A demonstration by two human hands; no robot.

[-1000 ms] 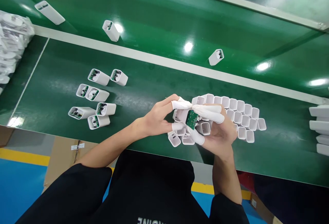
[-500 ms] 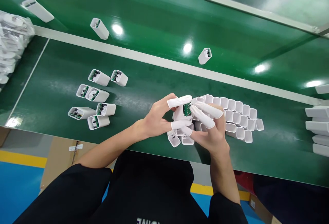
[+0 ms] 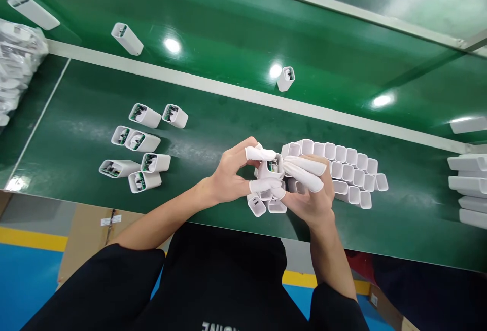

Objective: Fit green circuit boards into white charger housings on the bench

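Note:
My left hand (image 3: pixel 238 171), with white finger cots on its thumb and fingertip, is closed around a white plastic housing (image 3: pixel 267 169). Inside the housing's opening sits a green circuit board (image 3: pixel 272 165), its upper edge showing. My right hand (image 3: pixel 310 179), also in finger cots, has its fingertips pressed together at the right rim and its thumb by the lower rim. Right under and beside my hands stand rows of white housings (image 3: pixel 347 172), open ends up. A housing with two slots (image 3: pixel 256 205) lies just below my left thumb.
Several housings with boards inside (image 3: pixel 144 141) lie left on the green bench (image 3: pixel 205 133). Behind a pale rail (image 3: pixel 213 85), more housings (image 3: pixel 286 78) lie on a green surface. Bagged white parts (image 3: pixel 19 62) are at far left, stacked housings (image 3: pixel 467 185) at far right.
The circuit board has gone deeper into the housing between my hands. Housings behind the rail have shifted left, while those on the bench stayed in place.

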